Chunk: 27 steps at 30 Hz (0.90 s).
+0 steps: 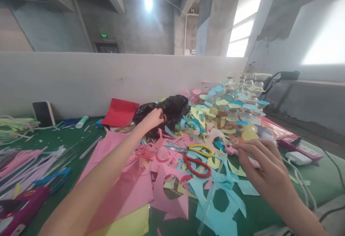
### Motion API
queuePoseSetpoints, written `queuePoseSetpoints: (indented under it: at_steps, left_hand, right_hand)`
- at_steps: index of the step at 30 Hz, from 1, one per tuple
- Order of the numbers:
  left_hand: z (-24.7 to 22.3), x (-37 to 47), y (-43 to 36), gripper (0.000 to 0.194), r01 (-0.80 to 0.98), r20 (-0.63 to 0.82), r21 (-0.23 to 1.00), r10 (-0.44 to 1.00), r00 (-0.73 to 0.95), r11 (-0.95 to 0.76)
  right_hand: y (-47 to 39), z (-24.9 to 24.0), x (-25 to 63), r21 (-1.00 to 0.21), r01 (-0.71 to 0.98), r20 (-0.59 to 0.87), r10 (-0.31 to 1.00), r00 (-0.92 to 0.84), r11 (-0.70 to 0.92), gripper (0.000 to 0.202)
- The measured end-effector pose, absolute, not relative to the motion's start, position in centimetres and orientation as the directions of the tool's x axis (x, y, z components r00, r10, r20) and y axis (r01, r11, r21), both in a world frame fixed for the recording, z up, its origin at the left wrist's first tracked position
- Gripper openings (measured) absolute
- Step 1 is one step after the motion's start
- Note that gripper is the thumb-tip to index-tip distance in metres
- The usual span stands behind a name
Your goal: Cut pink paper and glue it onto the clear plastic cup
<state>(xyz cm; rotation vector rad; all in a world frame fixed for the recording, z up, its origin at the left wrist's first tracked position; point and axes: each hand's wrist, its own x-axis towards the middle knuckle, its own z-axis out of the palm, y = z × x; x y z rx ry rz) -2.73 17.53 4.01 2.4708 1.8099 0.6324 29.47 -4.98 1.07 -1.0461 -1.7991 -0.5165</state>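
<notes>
My left hand (153, 118) reaches to the black plastic bag (175, 106), its fingers closed at the bag's edge; what they hold is hard to make out. At the right, my right hand (260, 158) has its fingers curved round a small pink object (231, 149), thumb and fingertips near it. Between the hands lie scissors (185, 149) with one yellow and one red handle, on pink paper scraps (172, 182) and blue paper scraps (226, 196). A clear stick (211, 198) rests over the blue scraps. Pink sheets (132, 189) lie beneath my left arm.
Clear cups with coloured paper discs (242, 103) are piled at the back right. A red sheet (120, 112), a phone (43, 114) and a glue stick (82, 121) are at the back left. Pipe cleaners (32, 167) lie left; a purple glue gun (24, 207) is nearby. Cables run at right.
</notes>
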Motion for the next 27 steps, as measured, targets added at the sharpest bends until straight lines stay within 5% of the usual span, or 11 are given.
queuePoseSetpoints:
  at_steps: [3,5,8,11,17,22,27]
  left_hand:
    - [5.7,-3.9,14.2,0.035,0.867,0.341,0.351,0.91,0.235,-0.355]
    - [6.2,-4.2,11.4,0.046,0.819,0.326,0.427,0.91,0.255,-0.382]
    - [5.4,-3.7,7.3,0.057,0.537,0.308,0.745,0.918,0.251,-0.397]
    - [3.6,-2.8,4.8,0.049,0.322,0.303,0.873,0.924,0.232,-0.367]
    - [1.1,-3.1,3.7,0.035,0.481,0.377,0.753,0.894,0.243,-0.449]
    - [0.2,-4.5,3.3,0.036,0.611,0.401,0.606,0.859,0.319,-0.509]
    - [0.3,-4.5,2.8,0.036,0.621,0.408,0.602,0.862,0.301,-0.502]
  right_hand:
    - [-4.2,2.6,27.8,-0.227,0.766,0.858,0.496,-0.134,0.601,0.014]
    - [-2.8,3.8,26.1,-0.406,0.7,0.75,0.651,-0.112,0.588,0.022]
    - [0.0,5.3,22.6,-0.701,0.606,0.358,0.921,-0.157,0.376,0.037]
    - [2.7,5.4,19.1,-0.851,0.446,0.119,0.93,-0.349,0.276,0.04]
    - [5.5,1.6,15.6,-0.939,0.226,0.169,0.922,-0.349,0.258,0.04]
    - [5.3,0.3,15.2,-0.946,0.222,0.155,0.931,-0.332,0.237,0.037]
    - [4.8,0.8,14.8,-0.941,0.226,0.172,0.932,-0.318,0.251,0.039]
